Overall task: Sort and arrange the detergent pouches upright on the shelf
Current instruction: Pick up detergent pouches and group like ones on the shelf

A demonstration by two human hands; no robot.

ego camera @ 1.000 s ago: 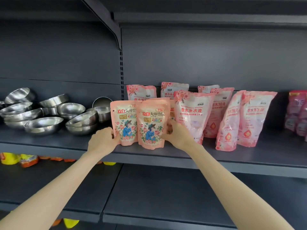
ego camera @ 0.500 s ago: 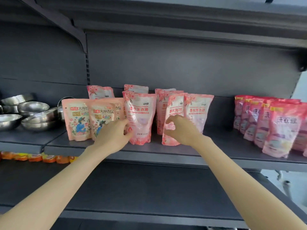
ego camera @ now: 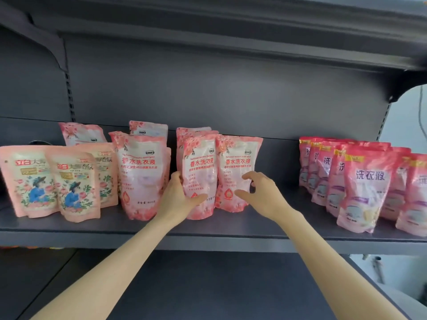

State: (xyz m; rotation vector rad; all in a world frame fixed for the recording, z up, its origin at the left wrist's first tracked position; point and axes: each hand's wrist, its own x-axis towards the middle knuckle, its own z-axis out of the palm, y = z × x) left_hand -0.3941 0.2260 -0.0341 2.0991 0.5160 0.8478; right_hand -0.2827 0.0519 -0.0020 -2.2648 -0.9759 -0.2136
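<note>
Squaring up the pink detergent pouches at mid-shelf.
Peach pouches [ego camera: 69,181] stand at the left end of the shelf [ego camera: 231,229]. Near the middle of the front edge, the left hand [ego camera: 178,199] grips a pink pouch [ego camera: 201,167], thumb across its lower front, probably to set it upright. The right hand [ego camera: 261,192] is spread wide with its fingers loosely curled at the neighbouring pouch [ego camera: 238,162], seemingly to steady it; contact is unclear. Darker pouches [ego camera: 362,188] fill the right end.

left hand [ego camera: 182,199] moved right, grips middle pouch [ego camera: 201,161]

Both arms stretched forward, left grip [ego camera: 180,199] curled round a pouch [ego camera: 201,165], right grip [ego camera: 261,192] loosely spread
</note>
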